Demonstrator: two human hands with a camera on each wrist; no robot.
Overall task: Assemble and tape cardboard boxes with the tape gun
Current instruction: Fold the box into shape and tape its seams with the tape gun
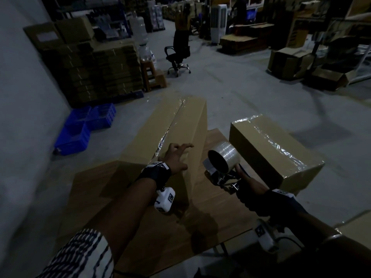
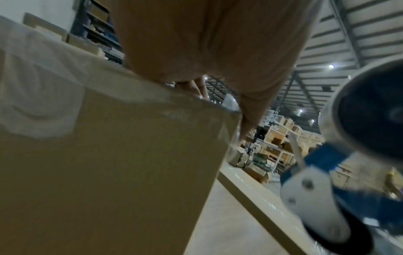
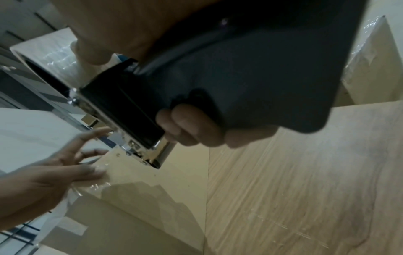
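Note:
A long cardboard box (image 1: 176, 125) lies on the wooden table (image 1: 220, 207), a strip of clear tape running along its top seam. My left hand (image 1: 176, 155) rests on the near end of its top with fingers spread and straight; the right wrist view shows the same left hand (image 3: 72, 165) flat on the box. My right hand (image 1: 251, 189) grips the black handle of the tape gun (image 1: 222, 169), held above the table to the right of the long box. Its clear tape roll (image 1: 225, 157) faces forward. A second taped box (image 1: 275, 151) sits to the right.
Blue plastic crates (image 1: 84, 127) lie on the floor at left beside a pallet of flat cardboard (image 1: 96, 71). An office chair (image 1: 178, 55) stands further back with a person beyond it. More boxes (image 1: 289, 61) and shelving fill the right side.

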